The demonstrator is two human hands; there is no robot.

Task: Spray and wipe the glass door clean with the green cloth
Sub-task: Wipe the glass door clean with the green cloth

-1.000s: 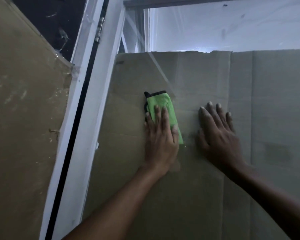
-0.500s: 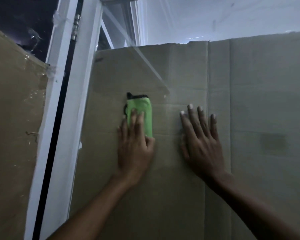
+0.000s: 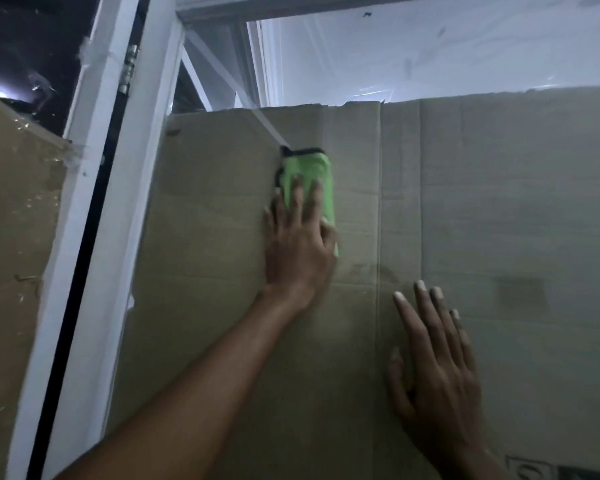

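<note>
Left hand (image 3: 300, 244) moved up, flat on one green cloth (image 3: 309, 178); right hand (image 3: 433, 368) spread flat on glass door (image 3: 499, 237).

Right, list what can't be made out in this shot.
- Head view: the lower green cloth is hidden under the left hand.
- A spray bottle: none in view.
- Smears on the glass door: too dim and blurred to tell.
- The printed mark at the bottom edge is cut off.
- The right hand hides what is under it.

left hand (image 3: 300, 251) pressing green cloth (image 3: 310, 181) on glass door (image 3: 499, 202); right hand (image 3: 437, 372) flat
</note>
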